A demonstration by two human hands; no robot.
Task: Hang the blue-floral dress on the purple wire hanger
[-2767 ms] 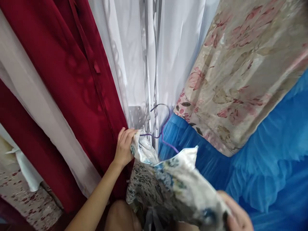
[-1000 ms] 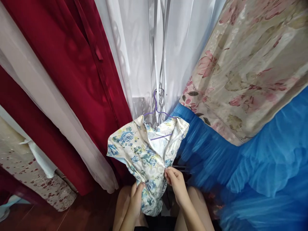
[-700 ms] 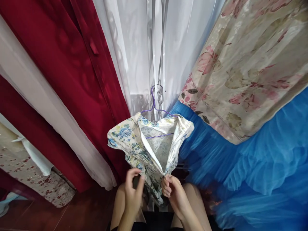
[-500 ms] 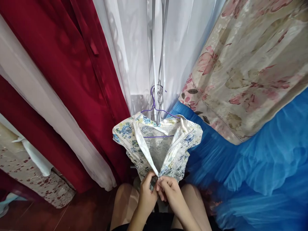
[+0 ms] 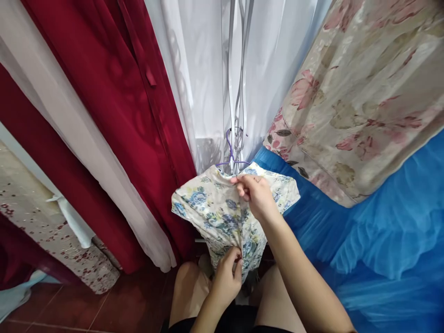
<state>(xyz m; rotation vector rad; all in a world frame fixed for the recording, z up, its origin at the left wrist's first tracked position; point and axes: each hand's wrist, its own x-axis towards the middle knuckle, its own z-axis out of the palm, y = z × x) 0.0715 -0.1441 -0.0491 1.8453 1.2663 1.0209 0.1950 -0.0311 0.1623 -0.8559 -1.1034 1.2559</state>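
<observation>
A cream dress (image 5: 222,210) with blue and yellow flowers hangs on a purple hanger (image 5: 231,150) in front of my knees. Its opening is closed up to the neckline along a middle zipper seam (image 5: 242,226). Low on that seam, my left hand (image 5: 227,273) pinches the fabric. My right hand (image 5: 255,192) is closed at the neckline, at the top of the zipper; its fingers hide the zipper pull. The dress's lower end runs down between my legs, partly hidden.
White fabric with hanging ribbons (image 5: 233,69) is behind the hanger. Dark red cloth (image 5: 138,138) hangs at left. On the right are a pink-flowered garment (image 5: 347,101) and blue ruffled tulle (image 5: 381,231). Red tiles (image 5: 132,300) cover the floor.
My right hand has moved up from the bottom of the open V to the neckline, and the opening is now closed. My left hand still holds low on the fabric.
</observation>
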